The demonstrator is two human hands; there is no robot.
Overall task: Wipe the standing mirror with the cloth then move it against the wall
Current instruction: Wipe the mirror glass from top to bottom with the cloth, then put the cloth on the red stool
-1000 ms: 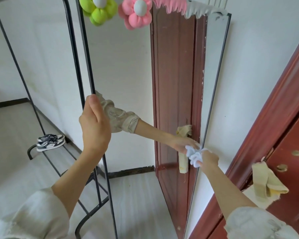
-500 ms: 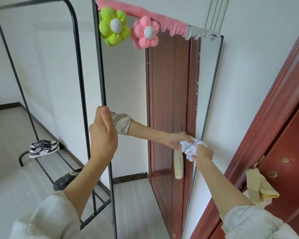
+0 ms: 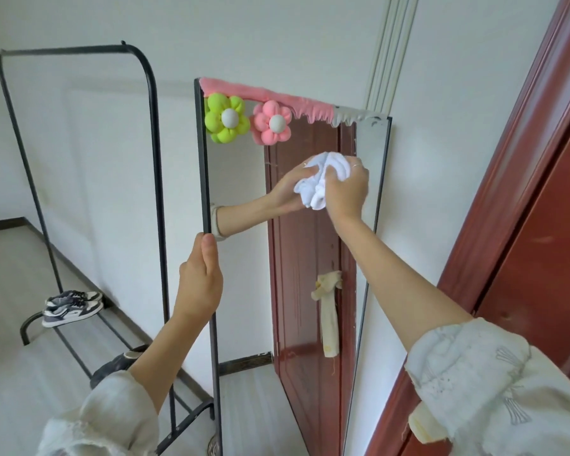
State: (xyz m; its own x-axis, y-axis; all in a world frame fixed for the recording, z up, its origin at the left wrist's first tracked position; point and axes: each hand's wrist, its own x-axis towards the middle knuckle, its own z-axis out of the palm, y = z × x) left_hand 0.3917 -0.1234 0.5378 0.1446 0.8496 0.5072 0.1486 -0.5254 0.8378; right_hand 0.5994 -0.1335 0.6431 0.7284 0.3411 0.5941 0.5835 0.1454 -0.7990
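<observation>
Near the centre of the frame, my right hand (image 3: 346, 189) clutches the bunched white cloth (image 3: 323, 179) and presses it on the glass of the standing mirror (image 3: 237, 179), well higher than half a second ago, when it worked near mid-height by the right edge. Now it sits just below the pink trim (image 3: 264, 95) along the top, right of the pink flower (image 3: 271, 122) and green flower (image 3: 226, 118). My view has tilted up too, so the whole top edge shows.

At lower centre, my left hand (image 3: 199, 281) still grips the mirror's black left edge, thumb on the front, at about the same height as before.

The mirror stands tilted, its right edge close to the white wall (image 3: 441, 126); I cannot tell whether they touch. Just left of it stands a black garment rack (image 3: 152, 133), holding a pair of sneakers (image 3: 71, 307) on its bottom rail in the lower left. A red-brown door frame (image 3: 507, 192) crowds the right side; open floor (image 3: 14, 274) lies to the left.
</observation>
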